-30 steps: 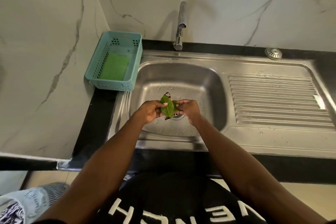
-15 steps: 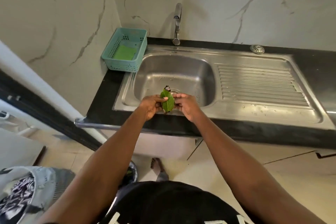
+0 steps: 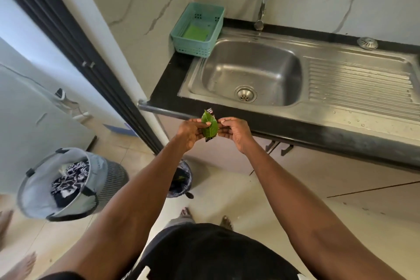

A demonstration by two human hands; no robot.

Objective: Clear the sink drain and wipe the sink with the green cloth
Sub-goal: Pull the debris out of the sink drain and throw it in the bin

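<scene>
L hand (image 3: pixel 190 130) + R hand (image 3: pixel 232 130) both pinch green leaf (image 3: pixel 209 127) w/ dark scrap behind, in front of counter edge. Drain (image 3: pixel 245 94) bare. Green cloth (image 3: pixel 196 33) in teal basket (image 3: pixel 181 40).

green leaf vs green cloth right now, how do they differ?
The leaf is held off the counter, pinched between the left hand and right hand; the cloth lies untouched in the teal basket.
The leaf is dark, glossy and pointed; the cloth is paler, matte and rectangular.
The leaf stands on edge in front of the counter; the cloth lies flat.
Both are green.
</scene>
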